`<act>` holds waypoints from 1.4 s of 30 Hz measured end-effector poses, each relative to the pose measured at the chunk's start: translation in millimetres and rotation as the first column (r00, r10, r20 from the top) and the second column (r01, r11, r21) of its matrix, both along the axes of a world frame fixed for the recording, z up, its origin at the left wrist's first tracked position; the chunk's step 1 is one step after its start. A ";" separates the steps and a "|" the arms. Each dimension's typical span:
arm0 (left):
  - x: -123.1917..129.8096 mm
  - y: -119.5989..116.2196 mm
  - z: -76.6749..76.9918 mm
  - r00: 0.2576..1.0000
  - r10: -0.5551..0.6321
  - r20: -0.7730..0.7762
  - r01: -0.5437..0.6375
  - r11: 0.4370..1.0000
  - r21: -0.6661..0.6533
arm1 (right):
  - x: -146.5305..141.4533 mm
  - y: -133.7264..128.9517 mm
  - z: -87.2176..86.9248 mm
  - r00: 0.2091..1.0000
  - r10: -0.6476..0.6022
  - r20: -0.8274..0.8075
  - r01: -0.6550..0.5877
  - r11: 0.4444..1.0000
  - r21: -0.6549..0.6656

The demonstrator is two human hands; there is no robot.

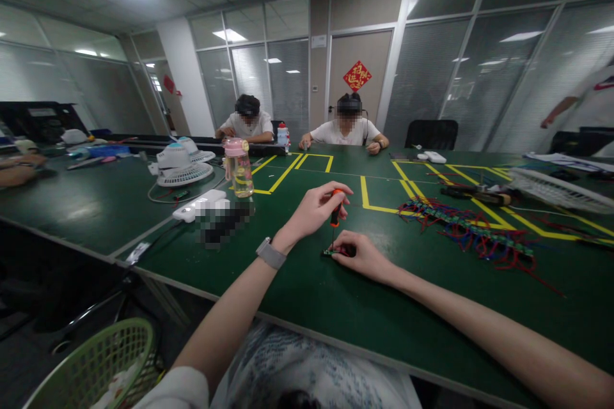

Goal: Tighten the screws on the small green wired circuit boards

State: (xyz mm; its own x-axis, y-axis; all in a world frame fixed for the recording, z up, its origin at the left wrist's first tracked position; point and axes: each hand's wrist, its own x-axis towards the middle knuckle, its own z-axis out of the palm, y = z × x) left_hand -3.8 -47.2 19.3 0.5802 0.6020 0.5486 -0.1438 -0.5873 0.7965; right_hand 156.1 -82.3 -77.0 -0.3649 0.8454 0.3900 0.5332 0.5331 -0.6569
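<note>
My left hand [319,208], with a watch [271,254] on its wrist, is closed around the orange and black handle of a screwdriver [337,208]. The screwdriver stands upright, its thin shaft pointing down at a small green circuit board [329,253]. My right hand [361,257] pinches that board against the green table [297,294], and its fingers hide part of it. Dark red wires show inside the curl of the right hand. Whether the tip sits in a screw is too small to tell.
A row of wired circuit boards [470,227] lies to the right, near a white fan grille [561,188]. Left are a pink-lidded bottle [238,169], a power strip [201,204] and white fans [182,166]. Two people sit opposite. A green basket [96,358] stands below the edge.
</note>
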 end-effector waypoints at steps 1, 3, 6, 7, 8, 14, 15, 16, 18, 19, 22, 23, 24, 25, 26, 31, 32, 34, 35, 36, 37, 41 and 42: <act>0.9 -0.2 0.0 1.000 0.022 -0.007 -0.022 1.000 0.019 | 0.2 0.2 -0.2 1.000 -0.001 0.003 0.001 1.000 0.000; 2.8 -1.9 -1.5 0.994 0.108 0.010 -0.108 0.991 0.080 | 0.4 0.6 -0.6 1.000 -0.002 0.005 0.002 1.000 -0.001; 4.8 -5.9 -5.2 0.970 0.230 0.073 -0.240 0.954 0.181 | 0.2 0.8 -0.7 1.000 -0.005 0.005 0.005 1.000 -0.003; 5.2 -6.9 -6.3 0.971 0.221 0.095 -0.235 0.956 0.176 | 0.0 0.7 -0.7 1.000 -0.007 0.003 0.007 1.000 -0.003; 5.4 -7.6 -7.2 0.976 0.183 0.117 -0.199 0.970 0.143 | -0.3 0.7 -0.6 1.000 -0.007 0.001 0.007 1.000 -0.002; 6.6 -4.5 -12.6 0.972 0.105 0.209 -0.091 0.993 -0.072 | -0.6 0.5 -0.6 1.000 -0.008 -0.011 0.008 1.000 -0.021; 6.8 -4.0 -13.8 0.967 0.147 0.210 -0.136 0.989 -0.064 | -0.4 0.4 -0.5 1.000 -0.006 -0.015 0.006 1.000 -0.028; 7.1 -3.9 -15.0 0.959 0.189 0.210 -0.184 0.982 -0.044 | -0.2 0.3 -0.4 1.000 -0.004 -0.016 0.003 0.999 -0.033; 7.8 -5.1 -16.8 0.944 0.259 0.205 -0.270 0.963 0.024 | 0.2 -0.1 0.0 1.000 -0.001 -0.010 0.000 0.999 -0.037; 8.0 -6.3 -17.2 0.938 0.280 0.203 -0.298 0.952 0.064 | 0.3 -0.4 0.2 1.000 0.000 -0.004 -0.001 0.999 -0.035; 8.9 -10.2 -16.9 0.949 0.231 0.213 -0.255 0.963 0.089 | 0.6 -1.0 0.3 1.000 0.005 0.004 -0.005 1.000 -0.026; 9.1 -11.1 -16.7 0.959 0.183 0.218 -0.199 0.978 0.056 | 0.7 -1.1 0.1 1.000 0.008 0.006 -0.008 1.000 -0.022; 9.3 -11.5 -16.6 0.964 0.142 0.225 -0.149 0.989 0.015 | 0.8 -1.1 -0.1 1.000 0.010 0.007 -0.010 1.000 -0.019; 9.3 -11.5 -16.8 0.966 0.120 0.231 -0.118 0.993 -0.022 | 0.9 -1.1 -0.4 1.000 0.013 0.006 -0.013 1.000 -0.019; 9.3 -11.1 -17.2 0.965 0.124 0.231 -0.117 0.992 -0.043 | 1.1 -1.0 -0.7 1.000 0.017 0.005 -0.016 1.000 -0.019; 6.4 -7.3 -19.3 0.920 0.310 0.240 -0.336 0.939 0.078 | 1.5 -1.2 -0.9 1.000 0.019 -0.009 -0.019 0.999 -0.026; 5.4 -7.0 -18.9 0.915 0.322 0.243 -0.353 0.931 0.096 | 1.4 -1.5 -0.6 1.000 0.018 -0.007 -0.018 1.000 -0.026; 3.4 -6.7 -17.6 0.925 0.286 0.249 -0.312 0.947 0.074 | 1.2 -2.1 0.1 1.000 0.016 0.002 -0.016 1.000 -0.025; 2.4 -6.3 -16.8 0.938 0.239 0.250 -0.255 0.966 0.032 | 1.1 -2.4 0.4 1.000 0.015 0.006 -0.015 1.000 -0.024; 1.3 -5.7 -16.2 0.950 0.184 0.253 -0.185 0.982 -0.020 | 1.0 -2.5 0.7 1.000 0.015 0.010 -0.015 1.000 -0.024; 0.2 -4.7 -15.8 0.957 0.135 0.257 -0.120 0.990 -0.070 | 0.9 -2.6 0.9 1.000 0.017 0.011 -0.016 1.000 -0.025; -4.2 1.8 -17.0 0.952 0.139 0.271 -0.100 0.983 -0.153 | 0.9 -2.1 1.5 1.000 0.018 0.013 -0.018 0.999 -0.037; -5.2 3.3 -17.4 0.949 0.175 0.263 -0.142 0.980 -0.138 | 0.9 -1.9 1.5 1.000 0.018 0.011 -0.017 0.999 -0.042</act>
State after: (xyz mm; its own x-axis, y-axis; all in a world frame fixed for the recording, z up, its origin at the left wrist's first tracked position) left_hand -9.0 -43.9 1.9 0.3102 0.7429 0.5932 -0.2772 -0.5262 0.8039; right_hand 157.0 -84.1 -75.5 -0.3841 0.8545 0.3496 0.5318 0.5143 -0.6728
